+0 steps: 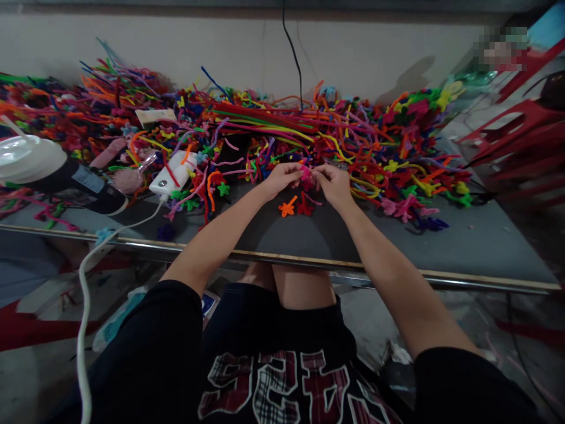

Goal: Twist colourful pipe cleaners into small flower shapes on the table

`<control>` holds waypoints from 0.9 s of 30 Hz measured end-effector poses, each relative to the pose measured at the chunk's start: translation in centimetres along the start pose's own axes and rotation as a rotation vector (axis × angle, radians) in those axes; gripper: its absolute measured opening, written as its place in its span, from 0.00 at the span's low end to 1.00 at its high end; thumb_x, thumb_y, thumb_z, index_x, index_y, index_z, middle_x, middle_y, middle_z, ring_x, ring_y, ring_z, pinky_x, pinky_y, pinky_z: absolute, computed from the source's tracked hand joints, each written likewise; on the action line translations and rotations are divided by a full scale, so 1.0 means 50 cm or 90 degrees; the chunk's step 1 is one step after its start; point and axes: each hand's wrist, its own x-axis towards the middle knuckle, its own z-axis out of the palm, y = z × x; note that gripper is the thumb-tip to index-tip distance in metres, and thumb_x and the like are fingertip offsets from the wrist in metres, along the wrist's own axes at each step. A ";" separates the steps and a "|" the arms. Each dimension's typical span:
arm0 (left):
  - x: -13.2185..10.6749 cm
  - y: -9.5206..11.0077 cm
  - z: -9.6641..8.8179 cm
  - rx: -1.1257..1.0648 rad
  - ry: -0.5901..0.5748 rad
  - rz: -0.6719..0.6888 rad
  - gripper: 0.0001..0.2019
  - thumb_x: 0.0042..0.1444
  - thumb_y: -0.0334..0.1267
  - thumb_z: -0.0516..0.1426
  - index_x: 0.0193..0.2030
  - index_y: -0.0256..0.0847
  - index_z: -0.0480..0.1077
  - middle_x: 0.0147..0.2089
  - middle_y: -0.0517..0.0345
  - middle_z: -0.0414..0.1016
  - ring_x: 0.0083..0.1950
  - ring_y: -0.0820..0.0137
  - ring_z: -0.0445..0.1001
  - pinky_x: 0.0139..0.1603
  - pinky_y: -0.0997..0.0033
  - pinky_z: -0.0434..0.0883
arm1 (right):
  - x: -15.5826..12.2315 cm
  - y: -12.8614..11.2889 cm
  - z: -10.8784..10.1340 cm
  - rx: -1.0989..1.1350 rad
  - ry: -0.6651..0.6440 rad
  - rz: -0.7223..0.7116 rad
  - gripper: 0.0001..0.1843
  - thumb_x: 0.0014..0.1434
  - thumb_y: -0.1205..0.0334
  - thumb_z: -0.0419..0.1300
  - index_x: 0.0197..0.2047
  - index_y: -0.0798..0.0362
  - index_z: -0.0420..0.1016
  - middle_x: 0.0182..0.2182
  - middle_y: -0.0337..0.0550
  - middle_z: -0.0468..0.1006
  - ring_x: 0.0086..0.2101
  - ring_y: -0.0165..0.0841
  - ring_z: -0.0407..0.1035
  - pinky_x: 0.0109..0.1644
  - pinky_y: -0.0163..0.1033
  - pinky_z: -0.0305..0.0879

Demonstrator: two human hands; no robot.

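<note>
Between my two hands is a bright pink pipe-cleaner flower, held up over the dark table. My left hand pinches its left side with the fingertips. From the other side my right hand pinches it too, fingers bent and pressed together. Just below on the tabletop lie an orange pipe-cleaner flower and a dark red one. Behind my hands stretches a bundle of long straight pipe cleaners in red, green and yellow.
Heaps of coloured pipe cleaners line the wall. On the left are a dark cup with a white lid, a pink hairbrush and a white device whose cable crosses the table edge. Red chairs stand at right.
</note>
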 end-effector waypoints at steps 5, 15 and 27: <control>0.005 -0.003 -0.003 -0.026 0.038 -0.014 0.07 0.57 0.27 0.57 0.27 0.34 0.70 0.22 0.66 0.66 0.20 0.84 0.61 0.24 0.80 0.58 | -0.002 0.005 -0.002 -0.072 0.001 -0.036 0.09 0.59 0.57 0.59 0.38 0.51 0.78 0.25 0.37 0.78 0.22 0.28 0.69 0.30 0.37 0.67; 0.001 -0.001 -0.009 0.028 -0.023 -0.045 0.08 0.53 0.30 0.62 0.24 0.34 0.71 0.18 0.64 0.64 0.20 0.83 0.60 0.24 0.79 0.56 | -0.013 -0.008 -0.006 -0.237 0.048 -0.132 0.14 0.62 0.51 0.56 0.40 0.48 0.80 0.37 0.43 0.83 0.38 0.37 0.76 0.46 0.42 0.71; -0.008 0.011 -0.008 0.037 -0.081 -0.069 0.14 0.57 0.31 0.58 0.19 0.35 0.68 0.20 0.61 0.65 0.20 0.82 0.59 0.25 0.75 0.55 | -0.015 -0.009 -0.004 -0.223 0.075 -0.121 0.14 0.61 0.51 0.58 0.38 0.48 0.81 0.36 0.44 0.83 0.37 0.38 0.77 0.44 0.44 0.73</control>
